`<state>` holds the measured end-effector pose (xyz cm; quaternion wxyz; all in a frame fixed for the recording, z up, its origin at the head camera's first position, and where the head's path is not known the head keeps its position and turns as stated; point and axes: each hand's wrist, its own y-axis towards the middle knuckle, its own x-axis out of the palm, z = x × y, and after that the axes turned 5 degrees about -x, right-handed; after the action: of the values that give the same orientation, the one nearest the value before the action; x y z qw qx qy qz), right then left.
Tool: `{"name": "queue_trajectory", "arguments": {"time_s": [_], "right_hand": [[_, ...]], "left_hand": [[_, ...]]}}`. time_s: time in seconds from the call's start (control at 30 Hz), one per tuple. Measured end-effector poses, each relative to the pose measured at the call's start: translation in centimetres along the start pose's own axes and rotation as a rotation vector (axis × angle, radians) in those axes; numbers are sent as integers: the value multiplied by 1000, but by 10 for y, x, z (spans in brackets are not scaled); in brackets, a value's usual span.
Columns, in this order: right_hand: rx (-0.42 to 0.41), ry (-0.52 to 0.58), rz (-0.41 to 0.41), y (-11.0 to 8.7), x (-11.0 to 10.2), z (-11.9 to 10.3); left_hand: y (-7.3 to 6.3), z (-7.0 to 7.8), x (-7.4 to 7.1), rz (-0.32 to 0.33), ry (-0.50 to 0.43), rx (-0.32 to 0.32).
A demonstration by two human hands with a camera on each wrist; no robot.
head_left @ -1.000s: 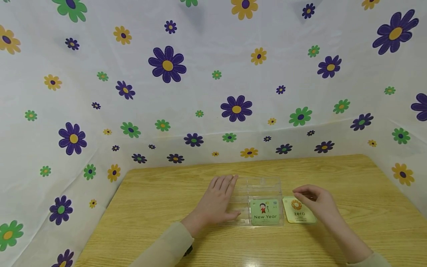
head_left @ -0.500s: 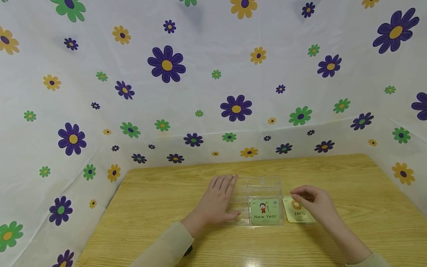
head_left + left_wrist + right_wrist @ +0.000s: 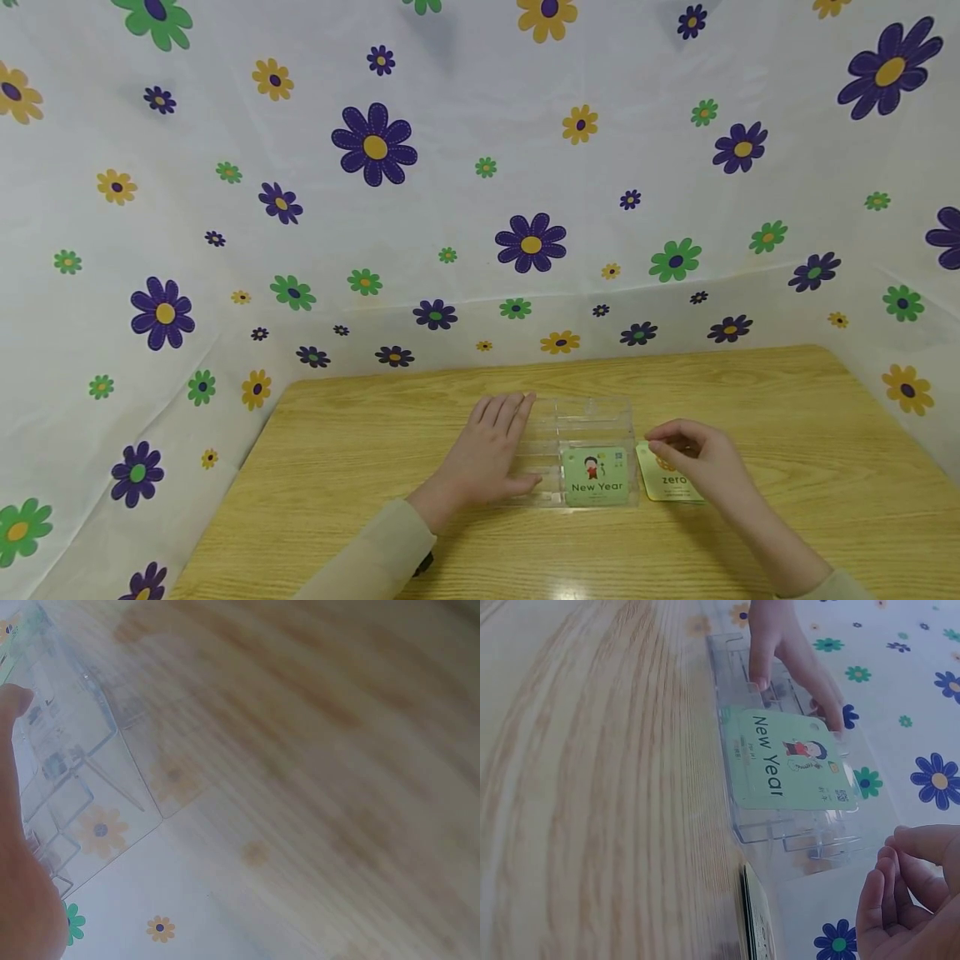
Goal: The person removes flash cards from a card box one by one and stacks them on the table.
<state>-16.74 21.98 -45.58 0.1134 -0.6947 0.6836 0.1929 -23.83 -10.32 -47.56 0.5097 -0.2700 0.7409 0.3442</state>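
My left hand (image 3: 487, 450) lies across the left part of a clear plastic divided box (image 3: 592, 432), fingers stretched toward its far side and thumb apart. A green "New Year" card (image 3: 596, 477) lies in the box's front right section. Right of the box is a small stack of cards with a yellow "zero" card (image 3: 667, 485) on top, seen edge-on in the right wrist view. Over that stack hovers my right hand (image 3: 708, 458), its fingers loosely curled and thumb tip close to the forefinger. Nothing shows between them in the right wrist view.
The box and cards stand on a wood-grain table (image 3: 360, 433). A white curtain (image 3: 450, 208) printed with flowers encloses its back and both sides. Something small and dark (image 3: 424, 563) shows beside the left sleeve (image 3: 375, 550).
My right hand has shifted slightly left over the stack, covering more of the yellow card's picture. My left hand, the box and the green card have stayed put.
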Motion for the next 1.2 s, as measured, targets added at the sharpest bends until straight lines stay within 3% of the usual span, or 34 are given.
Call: {"name": "queue_trajectory", "arguments": {"time_s": [0.43,1.2], "right_hand": [[-24,-61,11,1,6,-2],[-18,-34,-26,1,16,-5]], "left_hand": [[2,-1,1,3,6,3],[0,0,0,12,0,10]]}}
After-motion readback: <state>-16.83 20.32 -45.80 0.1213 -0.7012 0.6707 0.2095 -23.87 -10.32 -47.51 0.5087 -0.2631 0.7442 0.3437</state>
